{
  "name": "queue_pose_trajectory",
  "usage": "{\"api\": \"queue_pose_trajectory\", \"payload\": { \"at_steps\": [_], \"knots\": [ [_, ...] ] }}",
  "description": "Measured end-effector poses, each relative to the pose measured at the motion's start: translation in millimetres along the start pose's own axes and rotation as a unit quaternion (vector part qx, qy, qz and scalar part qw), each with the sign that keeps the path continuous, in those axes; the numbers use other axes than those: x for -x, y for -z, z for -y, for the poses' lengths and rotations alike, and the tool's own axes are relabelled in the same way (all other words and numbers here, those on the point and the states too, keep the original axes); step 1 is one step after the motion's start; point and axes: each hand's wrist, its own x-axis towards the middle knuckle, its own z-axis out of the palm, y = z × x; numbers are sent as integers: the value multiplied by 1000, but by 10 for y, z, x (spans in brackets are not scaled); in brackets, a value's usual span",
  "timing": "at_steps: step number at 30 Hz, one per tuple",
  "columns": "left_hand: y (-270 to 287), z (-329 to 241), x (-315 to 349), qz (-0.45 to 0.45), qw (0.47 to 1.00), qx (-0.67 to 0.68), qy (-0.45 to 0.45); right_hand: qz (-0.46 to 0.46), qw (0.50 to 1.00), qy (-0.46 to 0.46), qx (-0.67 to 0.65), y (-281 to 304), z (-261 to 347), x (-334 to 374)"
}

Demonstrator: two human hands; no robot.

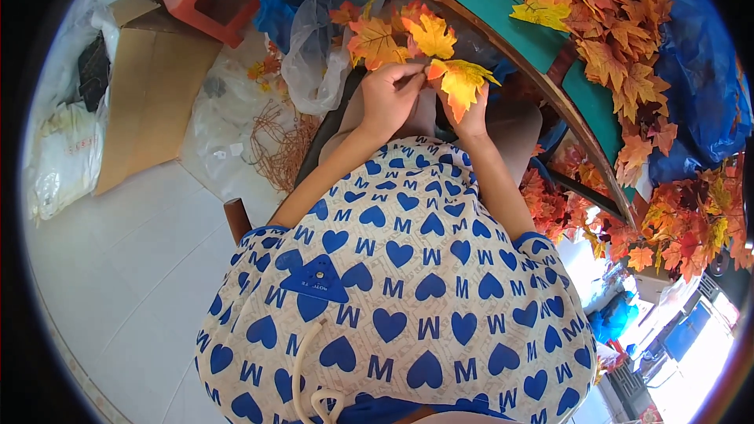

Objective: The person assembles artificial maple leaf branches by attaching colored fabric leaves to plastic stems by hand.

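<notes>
Above my lap, both hands work close together on artificial maple leaves. My left hand [389, 100] is closed in a pinch, thumb and forefinger together at the leaf stems. Just beyond it hangs a cluster of orange and yellow artificial maple leaves [378, 41]. My right hand [471, 115] is closed around the base of a yellow artificial maple leaf [463, 85] with orange tips. That leaf covers most of the right fingers. The exact spot where the stems meet between my fingertips is too small to make out.
A green-topped table [487, 0] with a wooden edge curves past on the right, heaped with artificial maple leaves [613, 39]. A blue plastic bag [703, 86] lies beyond. On the left are a cardboard box [153, 94], a red stool [216, 0], a clear bag [314, 55] and brown strands [279, 145].
</notes>
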Motion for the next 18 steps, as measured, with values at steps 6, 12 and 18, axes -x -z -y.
{"api": "queue_pose_trajectory", "payload": {
  "at_steps": [6,12,18],
  "knots": [
    [135,90,-109,71,824,435,355,-184,961,166,122,-73,311,-41],
    [183,279,4,71,843,386,368,-111,987,113,-14,-160,328,112],
    [303,266,3,166,926,164,297,-114,991,-54,48,-186,63,170]
  ]
}}
